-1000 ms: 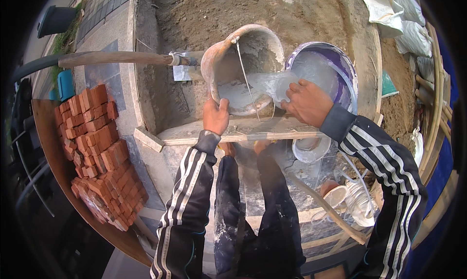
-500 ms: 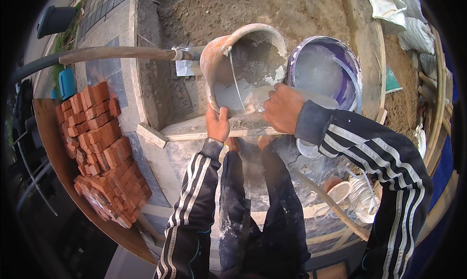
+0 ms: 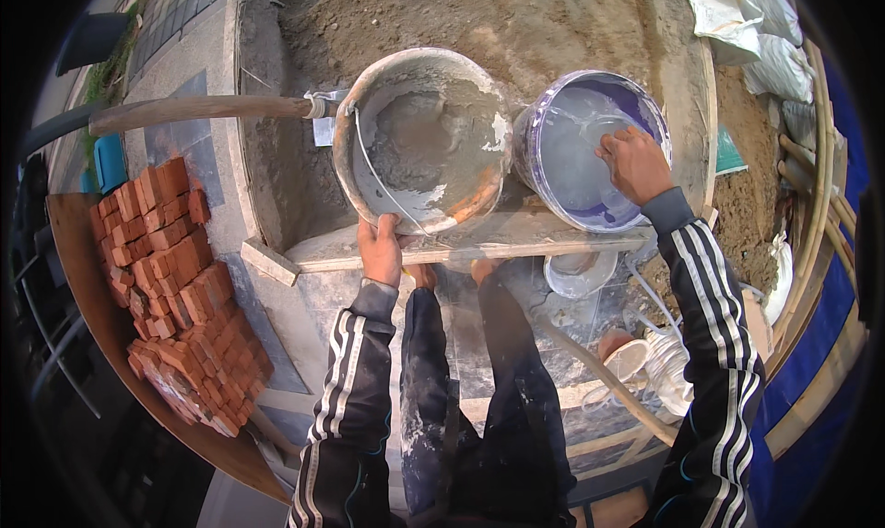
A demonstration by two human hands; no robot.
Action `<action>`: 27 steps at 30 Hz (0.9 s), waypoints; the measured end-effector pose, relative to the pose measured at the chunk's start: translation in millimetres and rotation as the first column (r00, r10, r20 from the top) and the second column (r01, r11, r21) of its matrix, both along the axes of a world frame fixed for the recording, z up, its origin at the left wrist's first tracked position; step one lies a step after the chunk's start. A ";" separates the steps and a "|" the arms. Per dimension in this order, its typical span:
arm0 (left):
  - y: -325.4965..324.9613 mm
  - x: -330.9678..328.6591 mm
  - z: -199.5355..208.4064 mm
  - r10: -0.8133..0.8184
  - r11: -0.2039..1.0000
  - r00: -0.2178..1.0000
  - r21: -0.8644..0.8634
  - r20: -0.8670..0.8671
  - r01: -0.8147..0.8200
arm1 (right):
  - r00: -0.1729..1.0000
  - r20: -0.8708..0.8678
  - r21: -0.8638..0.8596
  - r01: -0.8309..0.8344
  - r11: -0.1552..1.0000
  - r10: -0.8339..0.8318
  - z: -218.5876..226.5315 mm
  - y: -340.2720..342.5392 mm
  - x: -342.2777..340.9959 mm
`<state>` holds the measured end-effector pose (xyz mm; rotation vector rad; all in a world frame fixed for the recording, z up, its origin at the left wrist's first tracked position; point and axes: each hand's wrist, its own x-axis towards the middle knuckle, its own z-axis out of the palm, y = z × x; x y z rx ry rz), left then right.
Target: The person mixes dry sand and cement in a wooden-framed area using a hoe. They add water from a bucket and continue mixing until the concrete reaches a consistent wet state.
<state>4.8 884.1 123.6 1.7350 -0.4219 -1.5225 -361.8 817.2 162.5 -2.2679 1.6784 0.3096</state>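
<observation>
My left hand has its fingers closed on the near rim of a mortar-crusted bucket, its thumb outside. Wet grey mortar lies in that bucket, and its thin white handle hangs down across the left inner wall. To the right stands a purple-lined bucket of cloudy grey water. My right hand is over it, closed on a clear plastic container dipped at the water's surface. Most of the container blends into the water, so its full shape is hard to make out.
A wooden board runs before both buckets. At left, a long wooden handle reaches the mortar bucket, above stacked red bricks. A white tub, a pole and coiled hose lie near right; white sacks far right.
My right hand has moved right with the clear container, from over the mortar bucket to the water bucket. The mortar bucket, tipped before, now stands more upright, my left hand still on its rim.
</observation>
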 end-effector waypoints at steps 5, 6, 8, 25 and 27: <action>-0.9 10.5 6.7 -0.094 0.994 0.992 0.057 0.079 0.090 | 0.977 -0.068 0.142 0.209 0.968 -0.201 -123.9 42.7 -61.4; 0.4 14.8 11.9 -0.092 0.993 0.992 0.077 0.087 0.085 | 0.977 -0.088 0.147 0.204 0.968 -0.192 -147.4 45.1 -58.6; 0.5 21.6 19.8 -0.090 0.989 0.990 0.123 0.111 0.076 | 0.977 -0.123 0.163 0.193 0.968 -0.174 -183.3 44.6 -38.9; -72.7 -4.0 48.9 -0.556 0.810 0.720 0.080 0.415 0.580 | 0.951 0.250 -0.087 -0.166 0.982 0.183 -35.2 32.8 -10.2; -76.8 -6.9 45.0 -0.612 0.752 0.638 0.096 0.467 0.652 | 0.941 0.184 -0.002 -0.289 0.957 0.285 -10.5 20.7 -0.7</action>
